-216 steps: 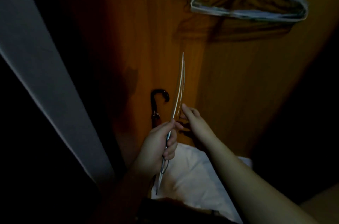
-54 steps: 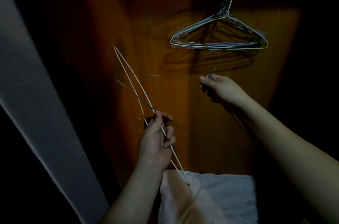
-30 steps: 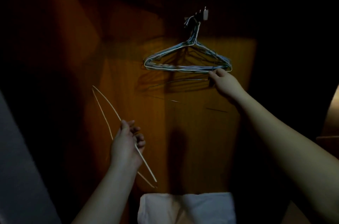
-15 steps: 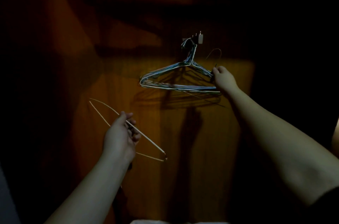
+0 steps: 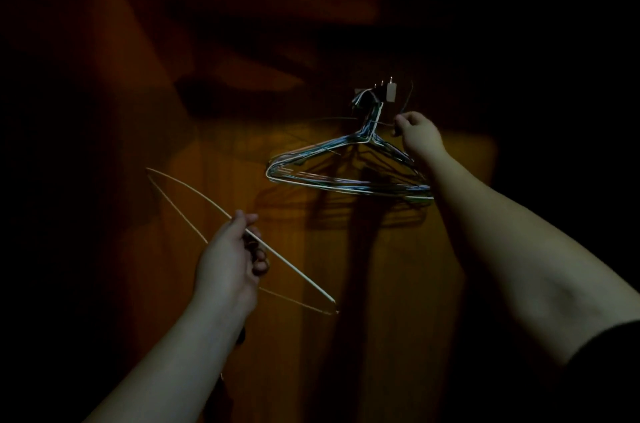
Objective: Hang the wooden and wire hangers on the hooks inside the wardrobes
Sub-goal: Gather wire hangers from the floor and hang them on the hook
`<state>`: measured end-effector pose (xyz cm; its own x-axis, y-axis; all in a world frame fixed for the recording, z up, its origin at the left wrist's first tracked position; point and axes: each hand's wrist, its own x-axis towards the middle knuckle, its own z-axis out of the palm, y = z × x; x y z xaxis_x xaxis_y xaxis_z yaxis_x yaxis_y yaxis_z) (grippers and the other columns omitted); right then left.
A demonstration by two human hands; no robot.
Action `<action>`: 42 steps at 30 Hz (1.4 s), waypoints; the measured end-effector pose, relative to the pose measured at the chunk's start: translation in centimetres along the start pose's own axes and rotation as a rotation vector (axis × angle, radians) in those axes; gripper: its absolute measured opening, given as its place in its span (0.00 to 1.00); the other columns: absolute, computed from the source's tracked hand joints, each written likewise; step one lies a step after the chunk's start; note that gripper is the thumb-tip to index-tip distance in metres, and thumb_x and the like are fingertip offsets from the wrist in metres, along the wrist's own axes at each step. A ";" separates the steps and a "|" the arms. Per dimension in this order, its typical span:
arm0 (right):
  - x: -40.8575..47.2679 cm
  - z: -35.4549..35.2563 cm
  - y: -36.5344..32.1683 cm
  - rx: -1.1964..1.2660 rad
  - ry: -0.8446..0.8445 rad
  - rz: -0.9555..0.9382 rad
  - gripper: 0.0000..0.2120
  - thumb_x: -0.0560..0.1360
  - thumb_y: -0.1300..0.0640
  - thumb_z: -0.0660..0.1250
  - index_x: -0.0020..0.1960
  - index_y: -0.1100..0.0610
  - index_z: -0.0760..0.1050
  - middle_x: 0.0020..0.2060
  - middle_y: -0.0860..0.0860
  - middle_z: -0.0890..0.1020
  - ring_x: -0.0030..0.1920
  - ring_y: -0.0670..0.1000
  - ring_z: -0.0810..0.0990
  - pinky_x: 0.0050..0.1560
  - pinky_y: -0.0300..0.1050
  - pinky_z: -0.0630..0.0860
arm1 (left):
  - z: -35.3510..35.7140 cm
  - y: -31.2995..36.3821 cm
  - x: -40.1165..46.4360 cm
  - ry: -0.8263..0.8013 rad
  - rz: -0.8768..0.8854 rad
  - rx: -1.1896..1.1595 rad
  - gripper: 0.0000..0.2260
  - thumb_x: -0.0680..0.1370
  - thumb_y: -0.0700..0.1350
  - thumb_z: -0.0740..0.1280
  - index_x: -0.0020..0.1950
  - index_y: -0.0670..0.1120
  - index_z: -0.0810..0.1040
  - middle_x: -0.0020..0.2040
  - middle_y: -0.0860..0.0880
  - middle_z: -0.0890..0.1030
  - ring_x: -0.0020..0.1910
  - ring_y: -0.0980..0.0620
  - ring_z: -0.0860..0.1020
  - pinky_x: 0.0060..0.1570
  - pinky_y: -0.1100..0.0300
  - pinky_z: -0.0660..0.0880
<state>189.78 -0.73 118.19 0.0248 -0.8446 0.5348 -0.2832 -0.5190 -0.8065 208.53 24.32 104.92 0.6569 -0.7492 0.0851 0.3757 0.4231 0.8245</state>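
Inside the dark wardrobe, a bundle of several wire hangers hangs from a small hook on the wooden back panel. My right hand is raised just right of the hook and pinches a thin dark wire hanger near its neck; only its hook wire shows above my fingers. My left hand is lower and to the left. It grips a pale wire hanger by the middle, held slanted from upper left to lower right.
The wooden back panel is lit only in its middle. The wardrobe's sides and top are in deep shadow. My right forearm crosses in front of the hung bundle's right end.
My right hand has lifted its hanger from beside the bundle's right shoulder up to hook level. The view has tilted upward. My left hand still holds its hanger low.
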 end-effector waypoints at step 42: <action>1.5 3.2 1.5 -0.376 -0.041 -0.092 0.16 0.78 0.39 0.59 0.53 0.49 0.78 0.55 0.50 0.79 0.63 0.55 0.70 0.59 0.55 0.60 | -0.3 -1.2 -0.4 0.017 -0.058 0.012 0.11 0.83 0.51 0.59 0.47 0.47 0.76 0.36 0.51 0.69 0.27 0.57 0.65 0.20 0.67 0.60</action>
<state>192.42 -3.18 116.92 0.1028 -0.8051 0.5841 -0.6097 -0.5150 -0.6025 208.02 24.20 103.71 0.6452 -0.7635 0.0280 0.4053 0.3731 0.8346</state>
